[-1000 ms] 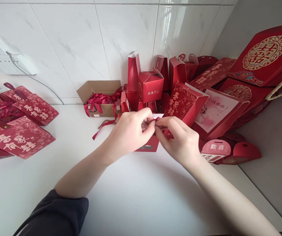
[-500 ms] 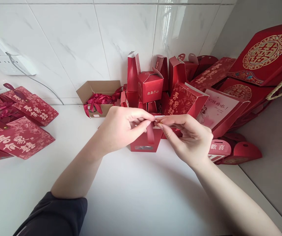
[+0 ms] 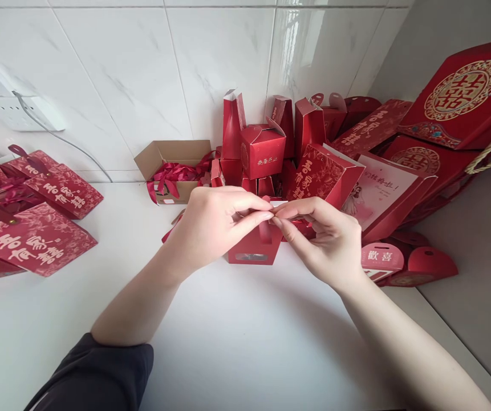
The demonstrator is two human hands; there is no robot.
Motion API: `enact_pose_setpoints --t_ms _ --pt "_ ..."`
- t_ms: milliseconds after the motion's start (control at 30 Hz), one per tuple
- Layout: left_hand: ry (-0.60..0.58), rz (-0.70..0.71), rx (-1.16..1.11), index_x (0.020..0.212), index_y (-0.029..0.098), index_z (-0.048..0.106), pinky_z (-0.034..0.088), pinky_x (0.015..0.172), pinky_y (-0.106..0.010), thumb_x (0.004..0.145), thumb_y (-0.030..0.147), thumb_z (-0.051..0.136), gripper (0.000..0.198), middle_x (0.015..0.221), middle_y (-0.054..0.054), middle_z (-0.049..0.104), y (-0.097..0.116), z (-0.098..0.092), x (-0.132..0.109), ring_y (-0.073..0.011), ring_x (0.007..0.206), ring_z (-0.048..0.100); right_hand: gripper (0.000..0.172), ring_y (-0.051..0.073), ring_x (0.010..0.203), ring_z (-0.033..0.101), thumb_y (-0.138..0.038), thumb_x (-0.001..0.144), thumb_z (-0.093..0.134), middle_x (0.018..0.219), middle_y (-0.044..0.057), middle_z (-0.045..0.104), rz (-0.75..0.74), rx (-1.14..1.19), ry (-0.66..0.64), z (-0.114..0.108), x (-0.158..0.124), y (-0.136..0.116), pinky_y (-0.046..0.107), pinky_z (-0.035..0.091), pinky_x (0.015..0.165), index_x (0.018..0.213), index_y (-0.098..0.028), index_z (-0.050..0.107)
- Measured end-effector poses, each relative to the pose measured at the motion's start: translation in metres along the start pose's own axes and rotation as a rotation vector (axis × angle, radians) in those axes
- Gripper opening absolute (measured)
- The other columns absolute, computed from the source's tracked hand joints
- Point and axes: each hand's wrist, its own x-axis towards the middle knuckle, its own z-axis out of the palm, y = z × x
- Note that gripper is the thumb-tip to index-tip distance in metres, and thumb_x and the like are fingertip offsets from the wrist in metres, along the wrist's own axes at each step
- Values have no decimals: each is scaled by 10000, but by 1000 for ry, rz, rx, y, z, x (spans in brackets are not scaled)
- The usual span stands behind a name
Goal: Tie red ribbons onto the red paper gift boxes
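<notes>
Over a small red gift box point(image 3: 251, 255) with a clear oval window, both my hands meet at the fingertips. My left hand point(image 3: 219, 221) pinches a dark red ribbon strap point(image 3: 265, 233) that hangs down in front of the box. Thumb and forefinger of my right hand point(image 3: 326, 237) are pressed together against the left fingertips. A moment ago a small gold-coloured piece showed in that right pinch; now the fingers mostly cover it. Behind the hands, the top of the box is partly hidden.
Finished-looking red bags point(image 3: 40, 242) with straps lie at the left. An open cardboard box point(image 3: 185, 191) holds dark red ribbons. Red gift boxes point(image 3: 263, 151) crowd the back and right, with larger bags point(image 3: 463, 97) stacked beside the grey wall. A cable point(image 3: 69, 142) runs from a socket.
My hands have drawn closer, and the fingertips now touch around the strap's end. The gold-coloured piece has become hidden. The boxes have stayed put.
</notes>
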Motion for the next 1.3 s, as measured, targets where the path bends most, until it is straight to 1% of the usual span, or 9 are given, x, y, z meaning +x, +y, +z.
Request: enact_pose_setpoints --t_ms 67,200,467,633,833,933,1067,1200,1300 --pt "14 70 93 833 269 741 567 661 -245 884 233 636 122 818 35 761 0 1 -1 -124 718 704 103 174 823 697 -122 853 678 893 23 725 8 16 -4 2 -1 1 333 601 802 917 -201 666" --pt "24 81 201 818 292 717 516 588 -253 899 250 590 156 758 29 733 2 3 -3 -114 618 645 141 176 832 697 -182 846 708 909 23 710 39 87 21 4 -1 2 335 608 788 967 -209 641" --pt "74 123 316 772 286 674 465 557 -258 897 260 574 162 701 22 688 6 8 -8 -118 616 606 81 179 816 680 -222 858 708 891 38 704 47 101 49 3 -1 1 337 598 765 930 -206 676" --pt "103 155 338 771 277 674 462 560 -254 903 245 568 172 683 21 669 4 12 -8 -117 618 604 102 163 774 676 -203 866 699 885 36 706 65 150 86 4 -1 0 319 597 738 966 -201 678" --pt "160 203 288 815 252 678 476 564 -237 890 190 582 136 729 18 691 2 18 -7 -108 630 621 91 178 780 685 -225 880 675 893 47 708 74 56 112 5 -2 -1 328 602 724 968 -206 664" --pt "164 166 197 837 217 672 510 577 -218 880 161 587 111 764 9 710 4 20 -5 -96 635 634 97 178 760 680 -187 865 677 882 43 710 -28 -83 134 5 -1 1 325 593 701 957 -213 669" --pt "78 38 72 839 195 671 552 599 -225 863 152 590 95 782 -3 721 7 20 -4 -106 655 658 131 178 749 681 -151 872 647 894 41 727 -191 -281 138 4 0 2 320 580 691 972 -231 675" --pt "14 -88 -77 821 185 667 572 627 -235 836 156 611 65 764 -4 720 9 20 -3 -115 646 668 134 188 784 687 -170 880 642 914 45 726 -219 -312 91 2 1 1 326 575 705 998 -231 663" --pt "-47 -167 -175 772 173 648 550 588 -208 836 160 610 76 690 8 687 10 20 -2 -100 600 648 156 186 800 683 -157 885 641 928 44 729 -236 -315 71 2 2 2 324 573 715 1020 -232 665"
